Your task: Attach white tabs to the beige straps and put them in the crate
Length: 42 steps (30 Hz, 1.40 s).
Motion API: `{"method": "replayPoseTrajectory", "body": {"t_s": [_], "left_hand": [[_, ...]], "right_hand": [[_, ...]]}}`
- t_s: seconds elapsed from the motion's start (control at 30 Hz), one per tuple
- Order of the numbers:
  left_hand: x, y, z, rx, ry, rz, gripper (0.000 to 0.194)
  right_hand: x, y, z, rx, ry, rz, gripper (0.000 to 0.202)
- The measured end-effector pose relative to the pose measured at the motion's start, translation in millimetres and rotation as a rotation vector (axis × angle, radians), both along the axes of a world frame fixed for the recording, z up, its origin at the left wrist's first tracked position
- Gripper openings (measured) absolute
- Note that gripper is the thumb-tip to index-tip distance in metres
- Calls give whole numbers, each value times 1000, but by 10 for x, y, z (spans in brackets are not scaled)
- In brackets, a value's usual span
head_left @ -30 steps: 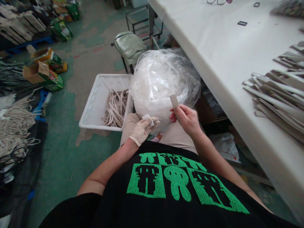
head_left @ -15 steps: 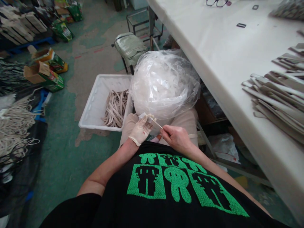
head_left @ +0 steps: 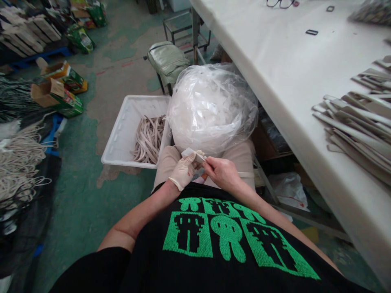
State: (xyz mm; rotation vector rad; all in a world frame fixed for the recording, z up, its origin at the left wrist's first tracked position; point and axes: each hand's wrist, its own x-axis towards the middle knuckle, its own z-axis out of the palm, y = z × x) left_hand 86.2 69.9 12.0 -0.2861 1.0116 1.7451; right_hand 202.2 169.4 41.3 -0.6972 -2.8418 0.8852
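My left hand [head_left: 184, 171], in a pale glove with a small red mark, is closed on a small white piece [head_left: 188, 152] above my lap. Bare and closed, my right hand [head_left: 224, 173] pinches at the right end of that piece; its fingertips meet the left hand's fingers, and what exactly they hold is too small to tell. Just beyond both hands a large clear plastic bag [head_left: 214, 108] full of white pieces rests at my knees. Left of the bag is a white bin [head_left: 117, 134] with flat beige straps [head_left: 149, 140] inside.
A white table [head_left: 259, 53] runs along the right, with stacked grey-beige strips [head_left: 360, 126], glasses [head_left: 280, 3] and a dark buckle [head_left: 312, 32]. A stool with a green cushion [head_left: 168, 61] stands beyond the bag. Open boxes [head_left: 56, 97] and cord bundles [head_left: 21, 158] lie at the left.
My left hand has moved slightly right with the white piece, and the hands are closer together. The thin light stick or strip seen between them before no longer shows clearly.
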Motion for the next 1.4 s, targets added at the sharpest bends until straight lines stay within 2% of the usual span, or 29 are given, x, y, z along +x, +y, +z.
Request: {"method": "replayPoseTrajectory", "body": {"t_s": [0.13,0.3,0.43,0.53,0.6,0.7,0.77,0.83,0.97,1.07,1.13,1.27,1.33,1.4], "left_hand": [[-48,-45,10,27,35,46,16],[-145,-196,73,103,85,149,35],[-119,-311,157,161,249,138,39],[-244,-547,291,130,435,184,36],[-402,-802,408,84,607,284,33],[-598,-1191,532,24,775,524,31],[-624,-1363,523,-6,715,644,30],[-561,-1441,443,-18,577,690,26],[-325,-1407,258,7,237,669,13],[-168,-1309,224,67,34,598,10],[-88,-1227,239,120,-5,507,12],[-76,-1145,318,160,143,362,23],[-204,-1220,417,132,340,412,25],[-412,-1378,576,124,625,552,25]], "right_hand": [[52,95,140,-115,48,50,20],[127,188,301,-315,163,108,33],[-181,38,290,-346,194,196,33],[-427,-122,307,-419,234,289,39],[-511,-198,344,-525,263,368,42],[-548,-257,386,-645,282,446,41],[-552,-269,391,-657,277,461,41],[-549,-266,392,-633,247,468,41],[-535,-246,430,-582,181,500,40],[-572,-295,454,-553,174,545,41],[-624,-364,446,-495,180,567,42],[-682,-416,465,-444,179,570,42],[-644,-367,530,-504,181,566,43],[-579,-309,608,-589,170,562,43]]}}
